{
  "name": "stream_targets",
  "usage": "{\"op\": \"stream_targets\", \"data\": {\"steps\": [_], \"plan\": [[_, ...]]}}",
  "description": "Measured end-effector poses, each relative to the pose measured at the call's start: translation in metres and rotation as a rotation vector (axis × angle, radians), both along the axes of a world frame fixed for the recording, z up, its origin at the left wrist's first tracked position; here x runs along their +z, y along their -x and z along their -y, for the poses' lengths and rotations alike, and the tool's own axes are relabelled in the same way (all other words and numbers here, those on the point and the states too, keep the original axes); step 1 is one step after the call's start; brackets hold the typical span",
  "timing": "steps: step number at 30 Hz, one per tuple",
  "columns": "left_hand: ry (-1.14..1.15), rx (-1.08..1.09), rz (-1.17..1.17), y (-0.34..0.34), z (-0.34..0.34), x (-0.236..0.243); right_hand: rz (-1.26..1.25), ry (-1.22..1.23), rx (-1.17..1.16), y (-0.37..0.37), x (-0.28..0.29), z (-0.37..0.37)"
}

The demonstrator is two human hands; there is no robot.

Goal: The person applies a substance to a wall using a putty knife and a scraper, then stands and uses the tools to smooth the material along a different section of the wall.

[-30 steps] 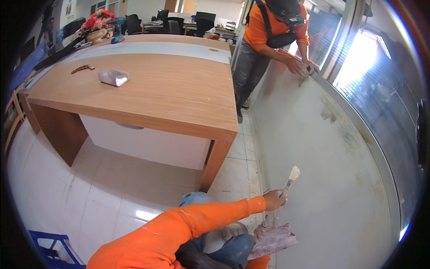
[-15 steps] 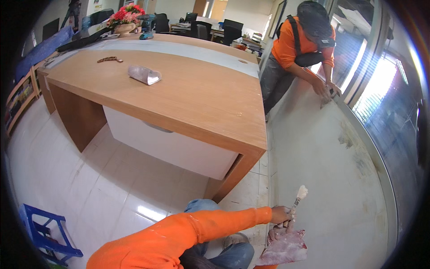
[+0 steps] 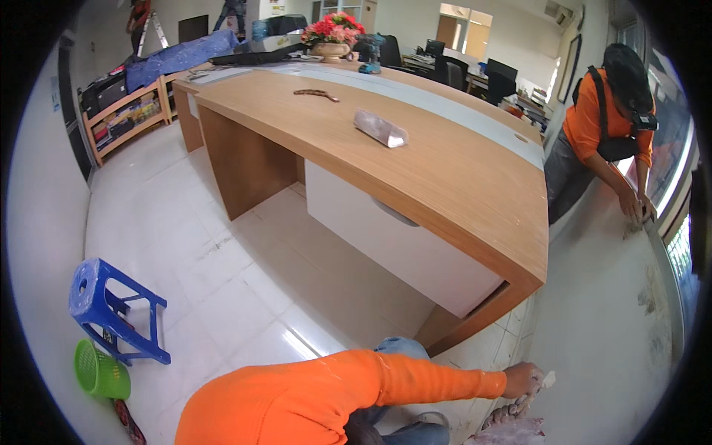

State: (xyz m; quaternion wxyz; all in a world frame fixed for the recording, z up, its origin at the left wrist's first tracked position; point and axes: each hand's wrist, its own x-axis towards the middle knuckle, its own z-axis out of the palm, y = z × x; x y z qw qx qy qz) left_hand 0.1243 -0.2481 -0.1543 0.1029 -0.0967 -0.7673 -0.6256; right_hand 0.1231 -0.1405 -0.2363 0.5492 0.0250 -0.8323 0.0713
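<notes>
Putty knife [image 3: 549, 380], or some small spatula like it, is down at lower right in the left hand [image 3: 523, 380], fingers closed round it near the grey wall [image 3: 586, 334], with a pale blob on its tip. I'd guess it's light and stiff, a bit slick if paste gets on the handle, so hold it well back from the blade. Right hand [image 3: 500, 414] looks to be gripping the pinkish-white plate [image 3: 512, 432] just below, but the bottom edge cuts that off, so don't quote me. Plate looks thin and maybe a little bendy; I'd support it from underneath. Floor [image 3: 185, 245] is shiny pale tile, probably slippery if stuff drips. Big wood desk [image 3: 460, 178] sits alongside with a curved scrap [image 3: 380, 128], flowers [image 3: 334, 30] and a drill [image 3: 369, 61] on top. Blue stool [image 3: 93, 297] and green basket [image 3: 100, 371] are off left, and a co-worker [image 3: 615, 119] in orange leans over the wall's top edge.
</notes>
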Motion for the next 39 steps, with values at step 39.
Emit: {"op": "stream_targets", "data": {"steps": [39], "plan": [[0.566,-0.085,0.164,-0.040,0.004,0.019,-0.023,-0.072,-0.236,0.018,-0.011,-0.045]]}}
